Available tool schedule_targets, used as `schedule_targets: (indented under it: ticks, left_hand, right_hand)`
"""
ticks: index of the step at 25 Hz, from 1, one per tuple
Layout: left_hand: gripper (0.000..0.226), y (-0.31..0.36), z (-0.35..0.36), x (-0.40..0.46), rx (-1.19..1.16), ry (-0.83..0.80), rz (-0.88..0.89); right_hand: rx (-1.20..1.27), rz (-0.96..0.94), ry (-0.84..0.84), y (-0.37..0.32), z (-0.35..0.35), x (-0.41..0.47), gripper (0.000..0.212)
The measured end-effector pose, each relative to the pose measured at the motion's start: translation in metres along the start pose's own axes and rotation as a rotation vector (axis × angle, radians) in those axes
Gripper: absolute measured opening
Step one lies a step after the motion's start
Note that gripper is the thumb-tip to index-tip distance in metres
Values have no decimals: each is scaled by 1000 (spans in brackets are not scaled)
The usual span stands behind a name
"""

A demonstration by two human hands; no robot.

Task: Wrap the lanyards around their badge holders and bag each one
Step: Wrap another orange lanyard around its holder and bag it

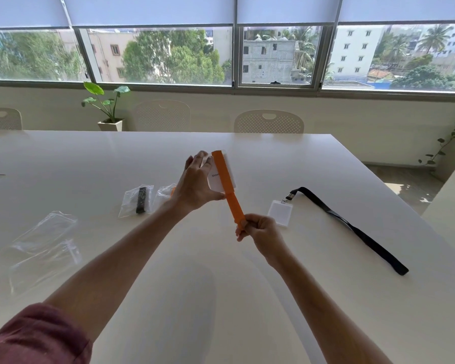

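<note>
So two bagged sets (138, 200) lie done; the left hand (195, 185) grips the holder (222, 177) mid-air, the right hand (258, 229) pinches the orange lanyard (234, 206), and the black lanyard (352, 227) waits by spare bags (45, 248).

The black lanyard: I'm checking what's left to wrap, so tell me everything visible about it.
The black lanyard is a flat fabric-looking strap lying unwrapped on the white table, right of both hands. It runs diagonally from a metal clip at its far end to a looped near end. The clip joins a clear badge holder lying flat. Neither hand touches it.
</note>
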State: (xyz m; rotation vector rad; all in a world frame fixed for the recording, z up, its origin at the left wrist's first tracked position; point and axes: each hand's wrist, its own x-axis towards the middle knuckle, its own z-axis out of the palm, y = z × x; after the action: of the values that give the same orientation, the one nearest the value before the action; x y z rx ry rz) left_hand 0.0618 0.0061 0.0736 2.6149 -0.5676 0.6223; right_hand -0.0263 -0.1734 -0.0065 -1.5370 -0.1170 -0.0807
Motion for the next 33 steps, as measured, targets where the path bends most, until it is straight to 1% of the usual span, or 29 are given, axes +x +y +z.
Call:
schedule_targets:
  ticks: [3, 5, 8, 10, 14, 18, 22, 25, 28, 31, 33]
  left_hand:
    - [108, -2, 0, -5, 30, 7, 20]
    - [107, -2, 2, -8, 61, 3, 31]
    - [108, 1, 7, -17, 174, -17, 107]
    - [108, 4, 10, -25, 254, -21, 166]
    - [107, 12, 17, -40, 325, -28, 244]
    - [108, 17, 26, -56, 271, -66, 285]
    - [108, 21, 29, -68, 222, -79, 318]
    - [107, 25, 29, -73, 207, -76, 357]
    - [107, 25, 28, -75, 209, -68, 368]
    - [107, 21, 29, -78, 207, -75, 386]
    - [107, 21, 29, -80, 199, -77, 382]
  right_hand:
    - [-17, 38, -7, -4, 1, -4, 20]
    - [-77, 57, -23, -7, 7, -7, 20]
    - [-218, 75, -40, -16, 16, -9, 23]
    - [-272, 68, -46, -26, 17, -9, 23]
    - [-197, 79, 16, -50, 14, -4, 25]
    - [-27, 77, 104, -61, 11, 1, 22]
    - [-35, 20, 183, -58, 10, 5, 22]
    - [-132, -36, 248, -47, 9, 9, 17]
    - [-315, -119, 255, -39, 9, 10, 12]
    - [-585, -277, 234, -36, 6, 10, 21]
    - [-752, -387, 228, -36, 3, 11, 23]
